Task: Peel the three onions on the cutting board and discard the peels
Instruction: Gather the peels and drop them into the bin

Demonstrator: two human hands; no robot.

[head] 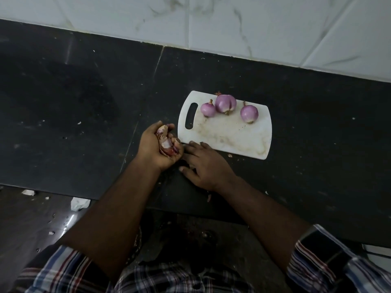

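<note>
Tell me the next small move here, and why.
Probably sweep the last scraps on the counter into the left hand, which already holds the peels. The three onions look peeled, and the right hand lies flat beside the cutting board.

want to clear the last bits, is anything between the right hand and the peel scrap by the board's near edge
Nothing visible. The right hand lies flat on the counter by the board; the scrap sits just right of its fingers.

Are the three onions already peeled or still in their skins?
Peeled: all three onions show smooth purple flesh, and the left hand holds loose peels.
</note>
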